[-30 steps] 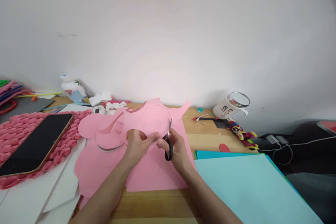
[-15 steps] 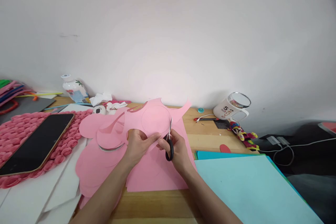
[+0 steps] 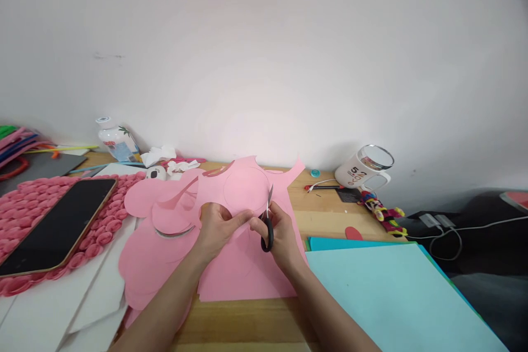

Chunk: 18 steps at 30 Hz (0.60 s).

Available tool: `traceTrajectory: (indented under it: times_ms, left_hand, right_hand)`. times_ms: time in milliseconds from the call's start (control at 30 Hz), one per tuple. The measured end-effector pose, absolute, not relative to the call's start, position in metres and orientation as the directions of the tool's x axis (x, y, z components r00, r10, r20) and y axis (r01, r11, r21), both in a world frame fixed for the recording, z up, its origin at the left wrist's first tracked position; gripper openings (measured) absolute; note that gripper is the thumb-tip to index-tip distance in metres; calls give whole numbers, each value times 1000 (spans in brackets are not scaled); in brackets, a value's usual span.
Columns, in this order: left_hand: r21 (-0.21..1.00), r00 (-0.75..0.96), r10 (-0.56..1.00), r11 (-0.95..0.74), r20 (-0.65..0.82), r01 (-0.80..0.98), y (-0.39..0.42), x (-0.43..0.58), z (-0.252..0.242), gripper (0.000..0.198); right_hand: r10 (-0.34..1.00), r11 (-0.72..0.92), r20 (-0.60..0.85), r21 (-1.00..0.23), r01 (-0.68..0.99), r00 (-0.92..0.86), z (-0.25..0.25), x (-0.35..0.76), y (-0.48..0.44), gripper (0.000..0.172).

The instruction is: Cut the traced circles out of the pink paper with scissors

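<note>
Pinched in my left hand is the lower edge of a pink paper sheet, raised above the table, with a circle drawn on it and curved cut-outs along its edges. My right hand is closed on black-handled scissors, their blades pointing up at the circle's right side. Beneath both hands lies more flat pink paper. Several cut pink paper circles are piled left of my left hand.
A phone rests on rows of rolled pink paper flowers at left. Behind stands a white bottle. To the right are light blue sheets, a mug, a small figure and a red paper oval.
The pink sheet has shifted and turned slightly, its upper right strip moving to the right. The scissors' blades look closer together. My left hand has barely moved.
</note>
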<state>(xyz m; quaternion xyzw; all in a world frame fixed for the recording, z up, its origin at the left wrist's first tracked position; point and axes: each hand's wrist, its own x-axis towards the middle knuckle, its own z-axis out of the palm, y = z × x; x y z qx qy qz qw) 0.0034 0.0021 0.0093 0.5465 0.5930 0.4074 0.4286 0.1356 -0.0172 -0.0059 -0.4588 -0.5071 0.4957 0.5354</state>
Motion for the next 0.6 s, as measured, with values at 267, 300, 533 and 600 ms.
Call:
traceTrajectory:
  times_ms: [267, 300, 533, 600]
  left_hand:
    - [958, -5, 999, 46, -46, 284, 4, 1, 4, 64]
    - [958, -5, 999, 47, -48, 281, 4, 1, 4, 64]
    - [961, 3, 998, 63, -66, 270, 3, -1, 6, 62]
    - [961, 2, 997, 71, -74, 268, 3, -2, 7, 62]
  right_hand:
    - [997, 79, 80, -996, -52, -23, -7, 136, -17, 32]
    - [997, 75, 77, -996, -51, -23, -7, 136, -17, 33]
    - [998, 50, 53, -995, -82, -35, -7, 136, -18, 33]
    - [998, 44, 47, -995, -85, -35, -7, 136, -18, 32]
